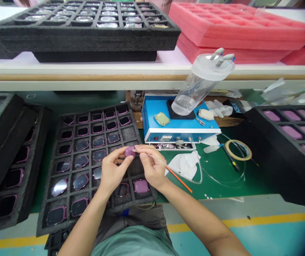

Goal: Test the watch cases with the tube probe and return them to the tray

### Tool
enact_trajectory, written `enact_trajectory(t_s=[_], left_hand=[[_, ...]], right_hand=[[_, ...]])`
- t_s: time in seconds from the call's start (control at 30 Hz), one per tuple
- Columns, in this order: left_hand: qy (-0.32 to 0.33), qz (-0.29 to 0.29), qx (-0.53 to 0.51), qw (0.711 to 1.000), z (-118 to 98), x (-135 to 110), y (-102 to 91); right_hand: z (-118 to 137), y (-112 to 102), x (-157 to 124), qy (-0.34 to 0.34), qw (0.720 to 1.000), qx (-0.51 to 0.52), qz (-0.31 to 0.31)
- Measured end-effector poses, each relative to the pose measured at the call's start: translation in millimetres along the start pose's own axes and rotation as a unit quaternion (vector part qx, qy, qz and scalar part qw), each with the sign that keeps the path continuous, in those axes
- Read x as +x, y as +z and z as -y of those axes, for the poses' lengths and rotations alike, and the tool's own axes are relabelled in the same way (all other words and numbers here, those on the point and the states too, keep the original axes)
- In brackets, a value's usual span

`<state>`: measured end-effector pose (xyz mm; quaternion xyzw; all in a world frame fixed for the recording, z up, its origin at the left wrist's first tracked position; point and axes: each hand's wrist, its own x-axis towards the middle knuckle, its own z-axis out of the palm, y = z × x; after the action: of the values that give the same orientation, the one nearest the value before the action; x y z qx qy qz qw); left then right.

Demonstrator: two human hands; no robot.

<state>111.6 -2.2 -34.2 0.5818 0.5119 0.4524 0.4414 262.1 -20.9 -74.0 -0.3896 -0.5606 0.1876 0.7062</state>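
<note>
Grips a small purple watch case (129, 152) between the thumb and fingers of the left hand (114, 168), closed narrowly around it, above the right side of a black foam tray (53, 158) on the green counter (221, 189). Pinches in the right hand (154, 166), thumb drawn close to the fingers, the end of a thin clear tube (184, 176), with a pale tip at the case; too small to tell touching from just beside. Shows an orange stick (179, 179) slanting from beside the right wrist toward the counter's near edge; cannot tell if held or lying loose. Has dark-screened purple watches (80, 207) in many of the tray's compartments, and a purple back piece (141, 186) at its near right corner. Has toward the counter's back edge a blue instrument box (151, 112), topped by a clear cylinder (192, 90), a pale green case (162, 118) and an off-white case (205, 114). Includes, right of the hands, a crumpled white tissue (186, 165), a roll of tape (249, 154) and a yellow-and-black pen (234, 164). Faces, above the counter's back edge, a white shelf (88, 85) bearing another foam tray (88, 39) at left and pink foam trays (235, 35) at right.
</note>
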Motion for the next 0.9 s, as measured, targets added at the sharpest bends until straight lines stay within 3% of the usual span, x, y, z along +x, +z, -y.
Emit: enact_trajectory(t_s=[0.07,0.13,0.27,0.4,0.5,0.6,0.73,0.8,0.9], left_hand=[[0.004,0.011,0.013,1.0,-2,-2,-2.6],[0.026,0.061,0.074,0.995,-4,-6,-4.4],[0.096,0.208,0.261,0.938,-6,-23,-1.3],[0.167,0.204,0.38,0.887,-13,-23,1.4],[0.193,0.169,0.461,0.849,-24,12,-0.4],[0.183,0.119,0.535,0.816,-30,72,-0.4],[0.16,0.124,0.571,0.796,-26,139,3.8],[0.156,0.12,0.572,0.796,-25,153,5.1],[0.153,0.101,0.574,0.798,-28,148,3.2]], right_hand=[[-1,-3,-2,0.001,1.0,0.0,-0.023],[-3,-5,-4,0.014,0.998,0.001,-0.054],[-6,-6,-7,0.044,0.996,0.015,-0.076],[-5,-6,-7,0.054,0.996,0.014,-0.063],[-3,-6,-7,0.06,0.995,0.021,-0.071],[-2,-6,-8,0.069,0.994,0.033,-0.083],[-3,-5,-7,0.073,0.993,0.03,-0.086],[-3,-4,-6,0.08,0.992,0.028,-0.09],[-3,-2,-6,0.089,0.991,0.032,-0.094]])
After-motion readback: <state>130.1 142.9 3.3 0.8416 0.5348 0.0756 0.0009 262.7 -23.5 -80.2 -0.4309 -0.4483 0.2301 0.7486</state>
